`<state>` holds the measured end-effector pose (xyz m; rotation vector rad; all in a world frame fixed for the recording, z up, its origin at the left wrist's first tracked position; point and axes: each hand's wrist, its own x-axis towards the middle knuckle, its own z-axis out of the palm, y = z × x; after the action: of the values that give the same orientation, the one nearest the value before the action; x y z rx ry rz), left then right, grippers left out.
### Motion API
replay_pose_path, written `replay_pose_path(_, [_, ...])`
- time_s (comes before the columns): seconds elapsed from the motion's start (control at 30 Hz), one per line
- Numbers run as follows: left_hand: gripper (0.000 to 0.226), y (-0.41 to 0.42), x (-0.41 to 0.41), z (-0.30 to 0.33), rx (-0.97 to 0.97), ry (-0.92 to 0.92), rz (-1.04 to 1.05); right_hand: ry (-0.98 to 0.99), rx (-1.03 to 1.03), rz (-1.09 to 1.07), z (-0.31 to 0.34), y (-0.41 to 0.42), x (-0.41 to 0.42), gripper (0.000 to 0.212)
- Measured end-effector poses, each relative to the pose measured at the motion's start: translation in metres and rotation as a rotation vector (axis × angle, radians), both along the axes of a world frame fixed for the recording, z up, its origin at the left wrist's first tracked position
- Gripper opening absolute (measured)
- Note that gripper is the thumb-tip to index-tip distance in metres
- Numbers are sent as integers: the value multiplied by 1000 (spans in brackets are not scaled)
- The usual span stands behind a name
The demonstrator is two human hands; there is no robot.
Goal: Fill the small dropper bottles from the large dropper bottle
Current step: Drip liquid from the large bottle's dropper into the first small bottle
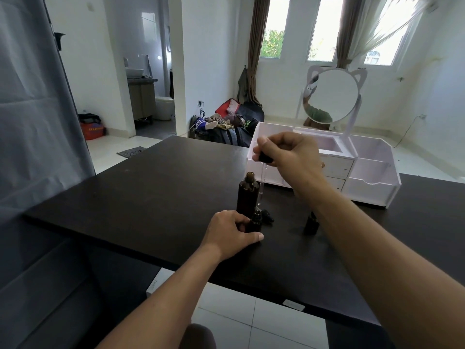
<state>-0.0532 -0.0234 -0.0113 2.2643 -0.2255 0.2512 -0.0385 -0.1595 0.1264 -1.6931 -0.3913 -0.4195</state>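
a dark table (156, 197) is carrying everything. the large dropper bottle (247, 195) is standing uncapped just behind the left hand's grip; the small open bottle (254, 222) is sitting inside that grip. a loose dropper cap (267, 215) is lying just right of it, another small bottle (311, 223) farther right. a white organizer (364, 172) is standing behind the right hand's grip.

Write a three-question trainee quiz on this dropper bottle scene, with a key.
1. True or false: the large dropper bottle is capped.
2. Which hand holds the dropper? A) left B) right
3. Fill in: the left hand grips a ____ dropper bottle standing on the table.

Key: 1 false, its neck is open. 2 B, the right hand pinches the bulb, and the glass tube hangs beside the large bottle. 3 small.
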Motion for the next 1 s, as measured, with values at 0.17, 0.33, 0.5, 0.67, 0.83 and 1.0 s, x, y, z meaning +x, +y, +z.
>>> replay_pose_path(0.17, [39,0,2,-2,-3,15,-2,7,-88,-1,-18,0,1,11])
replay_pose_path(0.33, [37,-1,2,0,17,24,11,6,-87,-9,-24,-1,3,10])
replay_pose_path(0.5, [42,-1,3,0,31,30,28,27,-61,-7,-29,-1,3,14])
replay_pose_path(0.67, [40,-1,3,0,24,29,19,32,-50,8,-28,-1,3,23])
replay_pose_path(0.83, [39,-1,2,0,15,25,14,28,-82,26,-27,-2,2,17])
replay_pose_path(1.0, [38,-1,0,0,12,17,7,7,-105,32,-23,-4,1,13])
